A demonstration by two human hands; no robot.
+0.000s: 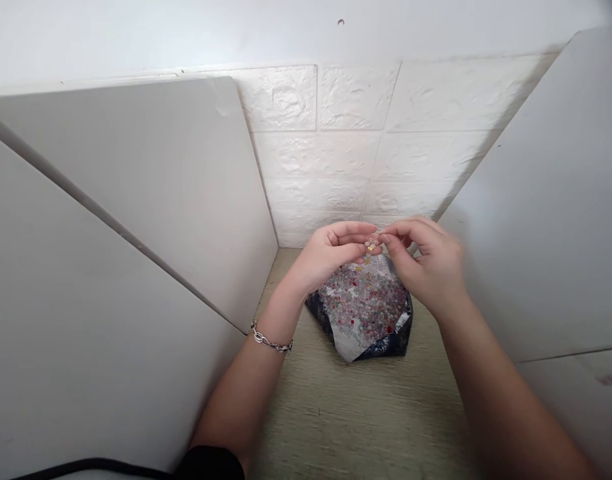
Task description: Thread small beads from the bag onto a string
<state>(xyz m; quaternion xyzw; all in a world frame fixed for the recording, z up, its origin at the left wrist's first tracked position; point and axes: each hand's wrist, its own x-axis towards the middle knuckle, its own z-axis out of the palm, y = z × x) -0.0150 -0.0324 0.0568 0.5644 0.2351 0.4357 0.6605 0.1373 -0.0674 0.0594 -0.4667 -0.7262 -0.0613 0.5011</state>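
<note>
My left hand [339, 250] is held above the far side of a dark blue pouch-like container [386, 348], its fingers curled around a few small pale and yellowish beads [371, 245]. Close against it, my right hand [426, 257] pinches thumb and forefinger together at the edge of these beads. Whatever lies between the right fingertips, perhaps a thread, is too small to make out. Below both hands, many tiny beads [363, 297] in pink, red, clear and white fill the container, which has a pale lining [351, 348].
The container stands on a greenish wood-grain tabletop [346, 420]. White panels rise on the left [151, 180] and right [541, 200]. An embossed white brick-pattern wall [326, 153] closes off the back. A black cable [96, 463] runs at the lower left.
</note>
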